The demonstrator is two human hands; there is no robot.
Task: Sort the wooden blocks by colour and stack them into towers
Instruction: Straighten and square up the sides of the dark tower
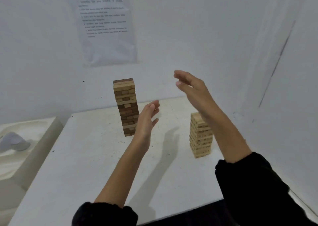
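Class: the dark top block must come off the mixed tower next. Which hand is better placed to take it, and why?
Probably the left hand: open, it is just beside the mixed tower, nothing between. The right hand is farther off, its forearm crossing the light tower.

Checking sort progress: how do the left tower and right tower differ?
Colour: the left tower mixes dark and light blocks; the right tower is all light where visible. Height: the left tower looks taller than the right tower. Both stand on the white table.
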